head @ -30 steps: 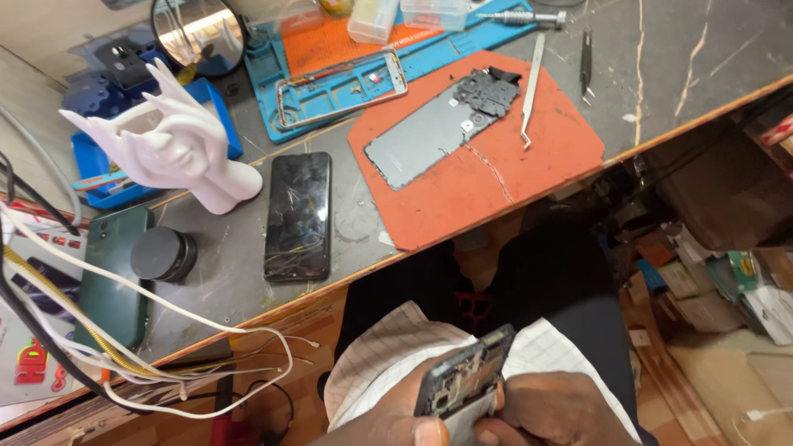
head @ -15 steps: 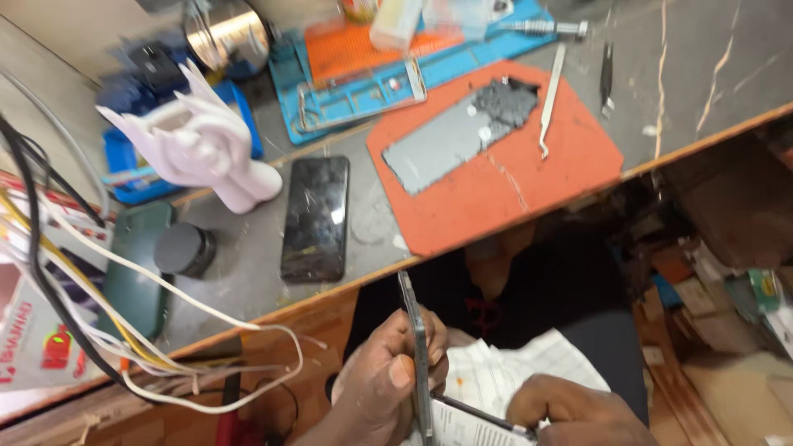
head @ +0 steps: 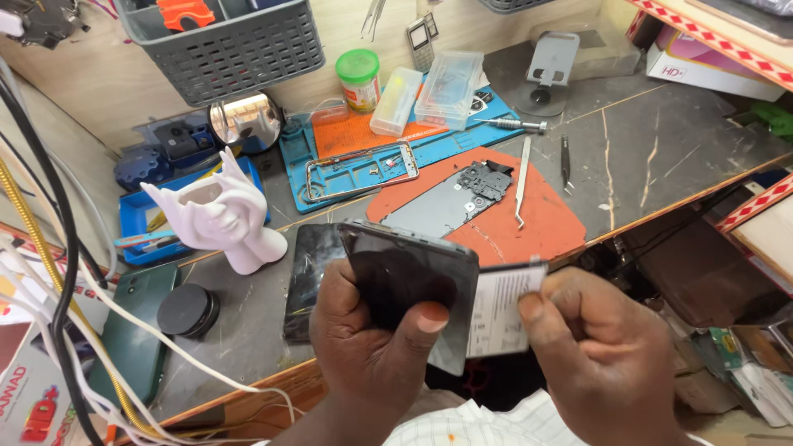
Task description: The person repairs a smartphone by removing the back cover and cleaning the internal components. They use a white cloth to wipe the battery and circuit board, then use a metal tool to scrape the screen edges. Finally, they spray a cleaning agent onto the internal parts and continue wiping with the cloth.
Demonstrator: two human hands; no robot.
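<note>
1. I see my left hand (head: 376, 347) closed around a dark phone panel (head: 413, 289), thumb pressed on its glossy face, held up over the near edge of the table (head: 661, 165).
2. My right hand (head: 607, 355) pinches a flat white-labelled battery (head: 502, 310) by its right end; the battery's left part sits behind the panel.
3. On the table beyond, an orange mat (head: 529, 223) carries an opened grey phone body (head: 450, 206) and tweezers (head: 522, 182).
4. A blue mat (head: 450, 140) behind it holds a silver phone frame (head: 359, 172) and two clear plastic boxes (head: 429, 91).
5. A green-lidded jar (head: 358, 78) with a yellow-and-red label stands against the wall.
6. At far right, a white carton (head: 710, 62) with red-and-white checked trim lies on the table.
7. At left, a white hand-shaped holder (head: 223, 219) stands beside a cracked black phone (head: 310, 277).
</note>
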